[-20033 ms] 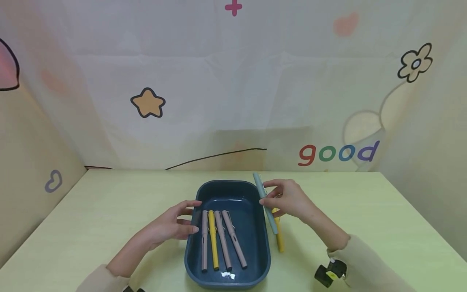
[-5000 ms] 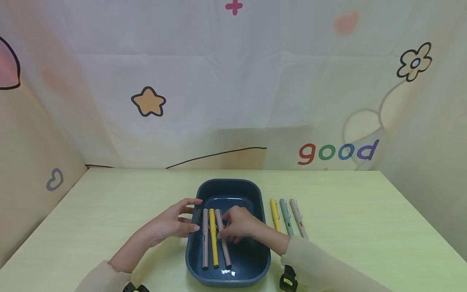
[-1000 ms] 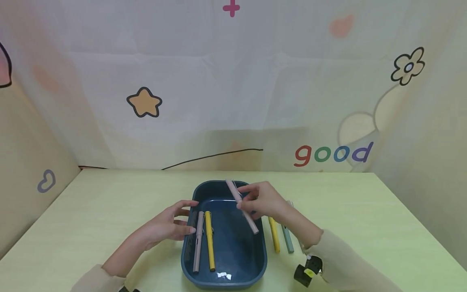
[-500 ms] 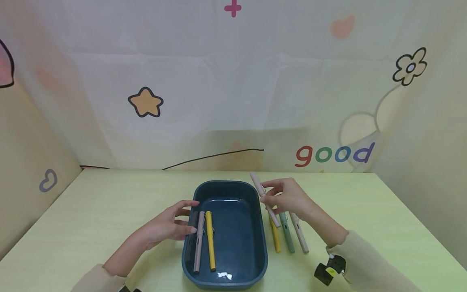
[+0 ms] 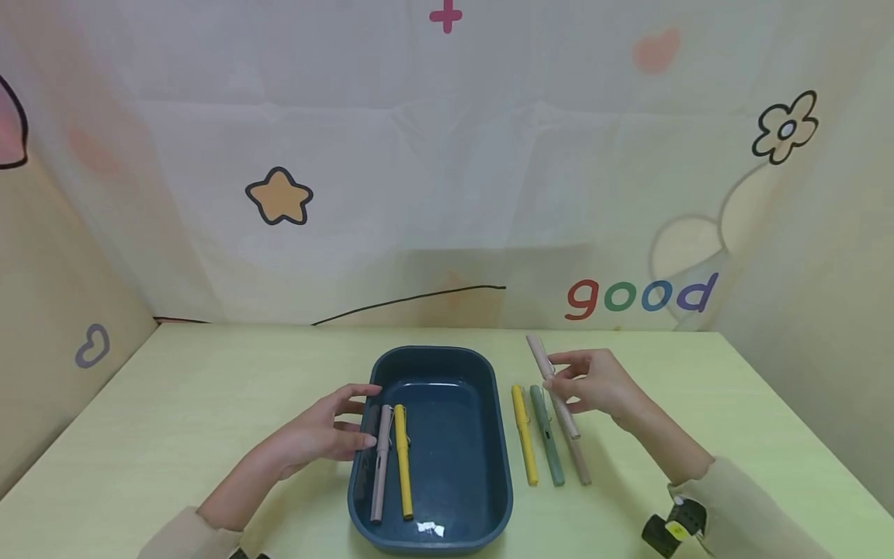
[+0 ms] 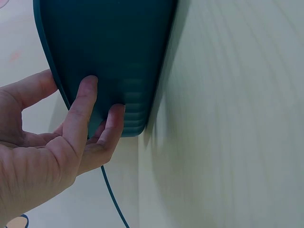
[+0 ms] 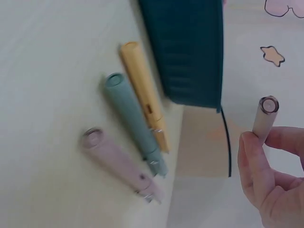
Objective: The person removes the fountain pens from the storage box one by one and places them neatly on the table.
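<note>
A dark blue box (image 5: pixel 450 458) stands on the table, with a mauve pen (image 5: pixel 381 466) and a yellow pen (image 5: pixel 403 462) inside at its left. My left hand (image 5: pixel 324 427) grips the box's left wall; in the left wrist view, fingertips touch the outer side while another digit reaches the rim. My right hand (image 5: pixel 594 388) pinches a pale mauve pen (image 7: pixel 264 118) in the air, right of the box. Under it on the table lie a yellow pen (image 5: pixel 525 439), a green pen (image 5: pixel 548 439) and another mauve pen (image 5: pixel 578 460), partly hidden by the held one in the head view.
The pale table (image 5: pixel 230 404) reaches back to a wall cloth (image 5: pixel 447 178) printed with a star, a flower and the word "good". Cloth also hangs at both sides. A wrist camera (image 5: pixel 673 528) sits on my right sleeve.
Over the last second my right hand has carried the mauve pen rightward from above the box to above the pens outside. My left hand stays on the box. Earlier, more pens lay inside.
</note>
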A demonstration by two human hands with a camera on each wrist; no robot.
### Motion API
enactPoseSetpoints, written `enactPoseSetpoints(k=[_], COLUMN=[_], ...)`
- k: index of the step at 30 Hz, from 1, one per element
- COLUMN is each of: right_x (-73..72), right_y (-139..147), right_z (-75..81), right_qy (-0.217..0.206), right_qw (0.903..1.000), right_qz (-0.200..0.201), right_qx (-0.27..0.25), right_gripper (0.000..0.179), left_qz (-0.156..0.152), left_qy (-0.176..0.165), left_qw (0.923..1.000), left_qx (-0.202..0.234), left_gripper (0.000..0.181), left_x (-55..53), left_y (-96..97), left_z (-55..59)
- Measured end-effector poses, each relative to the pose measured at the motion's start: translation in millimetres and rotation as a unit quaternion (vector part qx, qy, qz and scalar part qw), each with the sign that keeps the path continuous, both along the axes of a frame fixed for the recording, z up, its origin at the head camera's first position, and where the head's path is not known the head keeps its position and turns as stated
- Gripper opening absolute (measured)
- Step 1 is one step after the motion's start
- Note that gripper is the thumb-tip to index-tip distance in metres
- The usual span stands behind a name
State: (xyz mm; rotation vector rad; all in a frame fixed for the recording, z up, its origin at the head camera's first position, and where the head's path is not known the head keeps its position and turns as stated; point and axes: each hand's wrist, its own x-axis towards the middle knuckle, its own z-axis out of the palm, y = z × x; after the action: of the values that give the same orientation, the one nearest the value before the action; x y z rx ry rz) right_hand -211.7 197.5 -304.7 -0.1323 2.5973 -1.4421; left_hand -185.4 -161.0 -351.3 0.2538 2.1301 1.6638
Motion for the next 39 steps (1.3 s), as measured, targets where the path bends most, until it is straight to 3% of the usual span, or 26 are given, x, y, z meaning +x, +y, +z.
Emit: enactPoseSetpoints(k=[20, 39], right_x=[6.4, 4.0], right_y=[53.5, 55.3], right_z=[-38.2, -55.8], right_qy=[-0.036, -0.052], right_qw=[0.9981, 0.9954], right_qz=[-0.037, -0.028], right_qx=[0.032, 0.076], right_gripper=[0.051, 0.045], left_qz=[0.002, 0.003], left_qy=[-0.006, -0.004], left_qw=[1.0, 1.0], left_qx=[0.001, -0.001], left_gripper=[0.07, 0.07], left_x=[1.8, 2.0], left_y=[2.0, 0.4], left_z=[0.7, 1.6])
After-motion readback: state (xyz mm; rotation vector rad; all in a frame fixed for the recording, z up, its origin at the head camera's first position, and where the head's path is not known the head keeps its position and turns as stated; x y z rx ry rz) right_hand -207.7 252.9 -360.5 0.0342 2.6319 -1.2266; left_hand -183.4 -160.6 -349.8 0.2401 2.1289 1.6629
